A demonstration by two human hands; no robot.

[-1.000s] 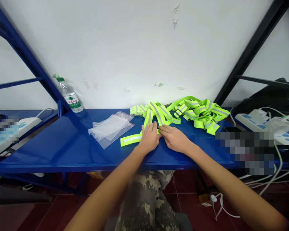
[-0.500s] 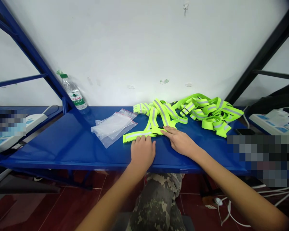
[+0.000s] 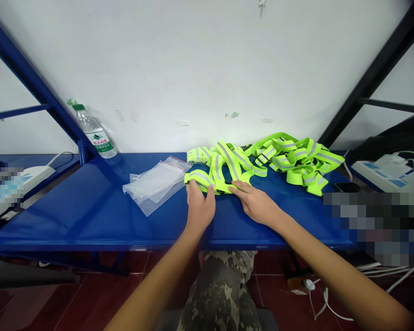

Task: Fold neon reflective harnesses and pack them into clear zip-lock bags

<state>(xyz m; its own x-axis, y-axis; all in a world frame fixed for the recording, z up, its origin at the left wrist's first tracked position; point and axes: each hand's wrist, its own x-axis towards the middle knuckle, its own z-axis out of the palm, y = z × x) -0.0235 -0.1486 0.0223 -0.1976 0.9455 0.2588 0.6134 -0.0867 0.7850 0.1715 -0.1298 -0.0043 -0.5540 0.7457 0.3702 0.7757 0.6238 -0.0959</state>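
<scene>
Reflective straps: a tangle of flat fluorescent yellow-green webbing straps with silver-grey stripes (image 3: 227,158) lies on the desk between the hands and the wall, a little right of centre.
Near strap: its left part, a bent yellow-green band with a pale stripe (image 3: 200,175), arches back over itself at the near left of the tangle.
Left hand: the left hand (image 3: 199,207) has hold of that bend, fingers curled at its left end, thumb spread apart against the near edge; how tight the grip is, I cannot tell.
Right hand: the right hand (image 3: 257,202) is loosely extended, fingertips resting on the near strap farther right, gripping nothing that I can see; its thumb is hidden.
Step in hand: probably doubling the near strap over, one hand at the bend, the other as anchor.
Next move: it seems to call for steady right fingertips while the left lays the bend flat, without dragging neighbouring straps.
Right: a larger heap of matching yellow-green straps (image 3: 298,155); whether it joins the tangle is unclear.
Left: clear plastic zip bags with red-edged tops (image 3: 155,181), overlapping.
Far left: a clear, green-capped plastic bottle (image 3: 97,136), leaning.
Underneath: a glossy blue desk (image 3: 89,207); beyond, a white wall (image 3: 179,69).
</scene>
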